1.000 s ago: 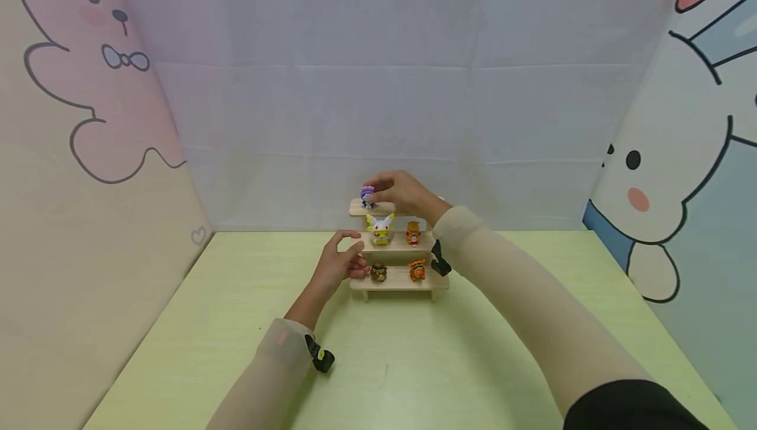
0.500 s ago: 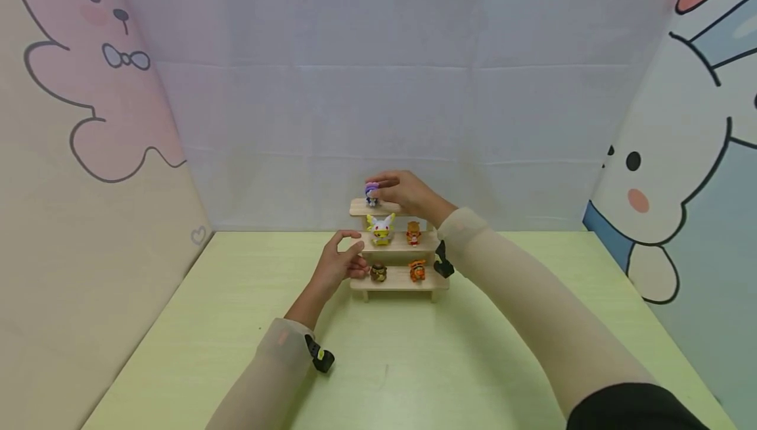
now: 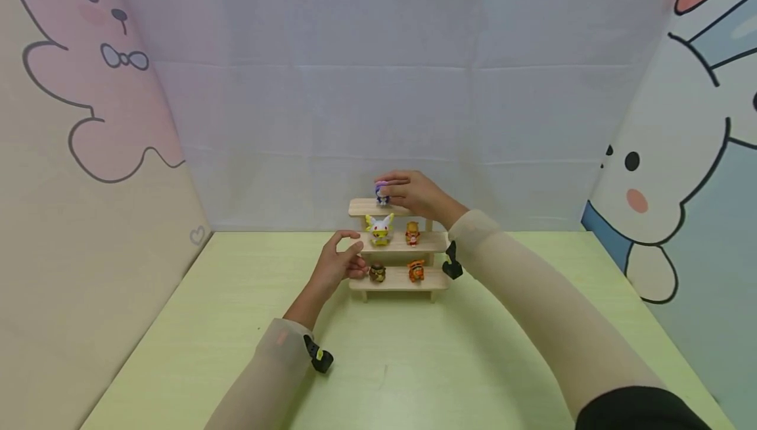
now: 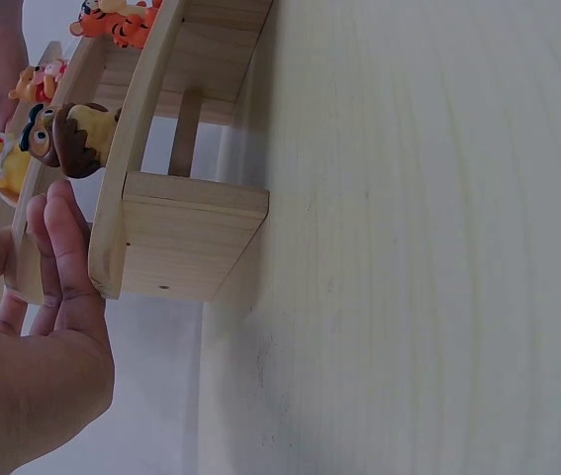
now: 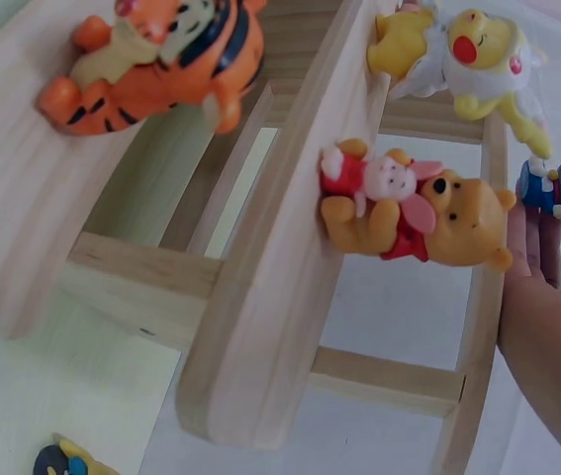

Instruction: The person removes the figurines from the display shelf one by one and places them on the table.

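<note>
A small three-tier wooden display stand (image 3: 397, 285) stands at the back of the table. Over its top tier my right hand (image 3: 416, 194) pinches a purple-and-blue figurine (image 3: 382, 194), partly covered by the fingers. My left hand (image 3: 334, 262) holds the stand's left end, with its fingers (image 4: 74, 262) between the tiers. An owl figurine (image 4: 82, 139) sits close to those fingers on the bottom tier, with a Tigger figurine (image 3: 416, 271) to its right. The middle tier bears a white-and-yellow eared figurine (image 3: 380, 230) and a Winnie the Pooh figurine (image 5: 438, 213).
A pale wood-grain table (image 3: 378, 364) extends in front of the stand. Behind it hangs a plain white cloth (image 3: 266, 121), with cartoon-printed panels at both sides. In the right wrist view, part of a yellow-and-dark figure (image 5: 70, 460) shows at the lower left.
My right hand has moved to the right along the top tier, taking the purple-and-blue figurine with it. The left hand stays in place at the stand's left end.
</note>
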Available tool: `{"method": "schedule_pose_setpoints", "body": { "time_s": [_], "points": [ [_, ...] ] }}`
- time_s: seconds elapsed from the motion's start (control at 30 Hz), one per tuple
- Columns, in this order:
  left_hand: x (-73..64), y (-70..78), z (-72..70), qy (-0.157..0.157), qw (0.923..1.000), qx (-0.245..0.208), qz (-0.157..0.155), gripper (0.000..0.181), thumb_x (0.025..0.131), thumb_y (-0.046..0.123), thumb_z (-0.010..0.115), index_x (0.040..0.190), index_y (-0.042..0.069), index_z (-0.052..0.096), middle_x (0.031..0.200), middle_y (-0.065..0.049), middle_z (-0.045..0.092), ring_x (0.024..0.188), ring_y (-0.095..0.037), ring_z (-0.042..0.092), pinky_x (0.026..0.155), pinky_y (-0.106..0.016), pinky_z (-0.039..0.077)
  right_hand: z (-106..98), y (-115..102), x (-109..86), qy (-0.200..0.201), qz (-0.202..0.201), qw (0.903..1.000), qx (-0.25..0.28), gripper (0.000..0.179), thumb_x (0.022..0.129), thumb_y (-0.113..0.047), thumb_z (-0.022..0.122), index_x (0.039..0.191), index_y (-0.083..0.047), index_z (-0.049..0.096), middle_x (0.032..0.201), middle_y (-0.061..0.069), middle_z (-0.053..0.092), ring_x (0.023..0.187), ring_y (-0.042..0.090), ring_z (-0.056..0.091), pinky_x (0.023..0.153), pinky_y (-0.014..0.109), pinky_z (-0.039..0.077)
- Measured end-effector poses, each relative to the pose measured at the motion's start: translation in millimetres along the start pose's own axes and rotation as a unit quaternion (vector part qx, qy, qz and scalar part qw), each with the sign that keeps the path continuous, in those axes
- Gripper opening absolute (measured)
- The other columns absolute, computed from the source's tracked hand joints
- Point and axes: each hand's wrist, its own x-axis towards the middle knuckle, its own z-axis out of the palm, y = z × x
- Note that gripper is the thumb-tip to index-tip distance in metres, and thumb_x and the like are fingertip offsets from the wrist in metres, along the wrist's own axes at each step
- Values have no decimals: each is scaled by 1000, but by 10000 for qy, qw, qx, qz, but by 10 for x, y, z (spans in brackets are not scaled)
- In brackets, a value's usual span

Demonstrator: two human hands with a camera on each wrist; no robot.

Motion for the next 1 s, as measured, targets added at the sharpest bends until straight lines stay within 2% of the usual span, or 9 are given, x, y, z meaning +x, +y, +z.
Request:
{"method": "schedule_pose_setpoints", "body": {
  "time_s": [0.3, 0.53, 1.0],
  "points": [
    [-3, 2, -2, -31, 10000, 8, 30, 36, 106, 24, 61, 139, 14, 51, 70, -6, 67, 62, -17, 69, 58, -28, 61, -80, 11, -75, -3, -49, 10000, 87, 38, 107, -8, 57, 143, 5, 54, 136, 17, 58, 127, 26, 58, 108, 39, 52],
    [8, 9, 4, -27, 10000, 10, 28, 37, 106, 25, 62, 139, 14, 51, 71, -6, 68, 62, -17, 69, 59, -27, 61, -169, 30, -110, 24, -144, 9998, 155, 42, 107, -11, 57, 144, 8, 51, 128, 13, 60, 114, 21, 62, 102, 37, 55],
    [-6, 25, 25, -21, 10000, 17, 4, 37, 106, 24, 61, 140, 13, 51, 70, -6, 67, 62, -16, 68, 58, -27, 60, -357, 48, -292, 160, -271, 9994, 155, 43, 108, -9, 56, 146, 10, 48, 125, 8, 61, 108, 13, 62, 95, 29, 58]
  ]
}}
